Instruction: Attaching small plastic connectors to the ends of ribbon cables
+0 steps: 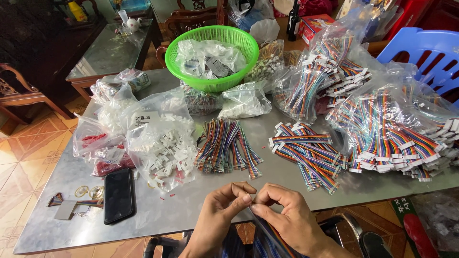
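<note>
Both hands' fingers [241, 199] pinching flat striped ribbon cable [267, 234], loose cable bundles [224, 145] on grey metal table [191, 210]

Daylight fell on an orange patterned tile floor [24, 157]. A dark carved wooden chair [14, 91] and a glass-topped side table [107, 50] stood left; a blue plastic chair [425, 52] stood right.
</note>
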